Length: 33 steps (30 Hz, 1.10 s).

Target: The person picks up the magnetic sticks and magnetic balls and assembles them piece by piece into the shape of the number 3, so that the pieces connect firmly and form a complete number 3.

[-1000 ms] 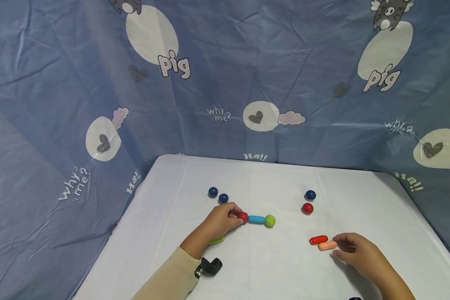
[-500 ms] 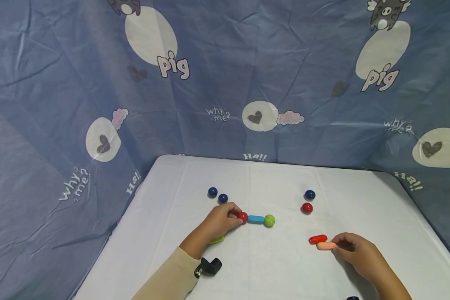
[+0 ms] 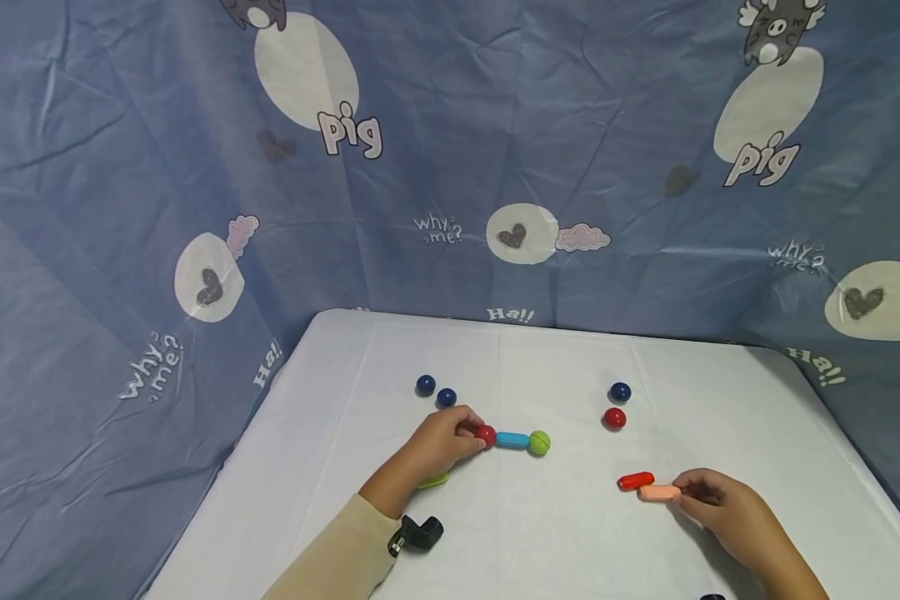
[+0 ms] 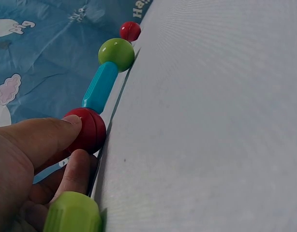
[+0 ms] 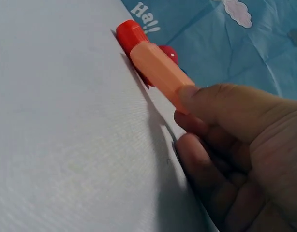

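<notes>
My left hand (image 3: 441, 439) pinches a red ball (image 4: 87, 130) between thumb and fingers. A blue rod (image 3: 512, 440) joins that ball to a green ball (image 3: 539, 442), making one straight piece low over the white table. On the right, my right hand (image 3: 727, 508) pinches the near end of an orange rod (image 5: 160, 72) between thumb and forefinger. Its far end overlaps a red rod (image 3: 635, 481) lying just beyond it. Partly hidden under the left forearm is a green rod (image 4: 73, 212), close to the left fingers.
Two dark blue balls (image 3: 425, 385) sit beyond the left hand. Farther right, a dark blue ball (image 3: 620, 392) and a loose red ball (image 3: 614, 418) lie close together. A printed blue cloth (image 3: 450, 167) hangs behind the white table (image 3: 555, 533).
The right thumb and forefinger have closed on the end of the orange rod, which has shifted slightly. The left hand and its red ball have stayed in place.
</notes>
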Available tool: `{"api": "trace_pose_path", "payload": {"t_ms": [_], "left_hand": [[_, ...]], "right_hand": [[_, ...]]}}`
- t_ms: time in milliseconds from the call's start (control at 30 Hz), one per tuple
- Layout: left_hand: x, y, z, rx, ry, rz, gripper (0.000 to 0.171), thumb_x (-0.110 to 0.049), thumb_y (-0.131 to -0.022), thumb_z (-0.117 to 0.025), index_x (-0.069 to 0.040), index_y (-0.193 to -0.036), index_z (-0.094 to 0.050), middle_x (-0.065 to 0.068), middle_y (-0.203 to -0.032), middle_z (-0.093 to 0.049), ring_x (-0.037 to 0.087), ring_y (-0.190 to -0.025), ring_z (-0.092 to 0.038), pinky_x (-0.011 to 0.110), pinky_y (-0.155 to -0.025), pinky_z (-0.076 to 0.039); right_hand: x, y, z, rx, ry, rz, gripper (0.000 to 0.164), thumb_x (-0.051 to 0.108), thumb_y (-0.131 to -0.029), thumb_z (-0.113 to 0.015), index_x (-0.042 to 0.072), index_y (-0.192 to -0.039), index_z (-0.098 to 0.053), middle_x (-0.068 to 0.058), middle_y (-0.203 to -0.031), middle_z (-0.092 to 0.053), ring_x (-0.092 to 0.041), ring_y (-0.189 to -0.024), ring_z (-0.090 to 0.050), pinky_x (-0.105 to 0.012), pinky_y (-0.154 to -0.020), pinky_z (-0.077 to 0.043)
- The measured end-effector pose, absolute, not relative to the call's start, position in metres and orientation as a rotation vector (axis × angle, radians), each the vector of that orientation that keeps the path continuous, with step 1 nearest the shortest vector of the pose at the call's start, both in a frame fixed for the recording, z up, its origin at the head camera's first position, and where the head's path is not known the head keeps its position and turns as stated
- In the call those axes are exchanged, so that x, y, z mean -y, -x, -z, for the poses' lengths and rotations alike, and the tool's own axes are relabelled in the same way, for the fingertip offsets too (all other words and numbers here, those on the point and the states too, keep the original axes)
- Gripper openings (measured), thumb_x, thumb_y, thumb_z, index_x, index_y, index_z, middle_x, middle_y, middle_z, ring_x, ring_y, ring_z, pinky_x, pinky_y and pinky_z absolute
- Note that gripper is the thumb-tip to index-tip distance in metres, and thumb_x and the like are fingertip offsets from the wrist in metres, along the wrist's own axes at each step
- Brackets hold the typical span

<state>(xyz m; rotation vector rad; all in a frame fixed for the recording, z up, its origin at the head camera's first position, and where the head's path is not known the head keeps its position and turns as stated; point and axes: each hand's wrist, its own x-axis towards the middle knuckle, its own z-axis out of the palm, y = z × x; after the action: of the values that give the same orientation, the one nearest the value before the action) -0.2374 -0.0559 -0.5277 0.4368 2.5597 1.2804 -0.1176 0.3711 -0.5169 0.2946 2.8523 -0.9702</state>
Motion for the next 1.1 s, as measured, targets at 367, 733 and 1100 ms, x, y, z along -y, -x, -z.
{"api": "trace_pose_path", "payload": {"t_ms": [367,733,1100], "left_hand": [[0.057,0.239,0.527,-2.578,-0.443,-1.279,0.022,-0.024,-0.092,-0.081,-0.022,-0.112,-0.072,-0.01,-0.099,-0.07,0.008,-0.089,-0.064,0.028,-0.081,-0.055],[0.053,0.239,0.526,-2.556,-0.439,-1.282,0.022,-0.023,-0.093,-0.081,-0.021,-0.113,-0.072,-0.01,-0.1,-0.07,0.009,-0.089,-0.063,0.028,-0.082,-0.055],[0.056,0.238,0.527,-2.561,-0.43,-1.275,0.022,-0.024,-0.092,-0.081,-0.021,-0.112,-0.073,-0.01,-0.099,-0.069,0.009,-0.089,-0.063,0.027,-0.082,-0.055]], "right_hand": [[-0.372,0.117,0.511,-2.766,-0.201,1.316,0.039,0.037,-0.095,-0.079,0.009,-0.121,-0.071,0.003,-0.112,-0.073,-0.003,-0.092,-0.064,-0.022,-0.077,-0.05],[-0.348,0.136,0.512,-2.638,-0.06,1.573,0.035,0.031,-0.101,-0.072,0.005,-0.123,-0.067,0.004,-0.112,-0.076,-0.005,-0.099,-0.066,-0.021,-0.083,-0.051],[-0.299,0.172,0.502,-2.505,-0.211,1.602,0.051,0.046,-0.097,-0.073,0.01,-0.132,-0.064,-0.006,-0.136,-0.067,-0.014,-0.114,-0.053,-0.031,-0.08,-0.055]]}}
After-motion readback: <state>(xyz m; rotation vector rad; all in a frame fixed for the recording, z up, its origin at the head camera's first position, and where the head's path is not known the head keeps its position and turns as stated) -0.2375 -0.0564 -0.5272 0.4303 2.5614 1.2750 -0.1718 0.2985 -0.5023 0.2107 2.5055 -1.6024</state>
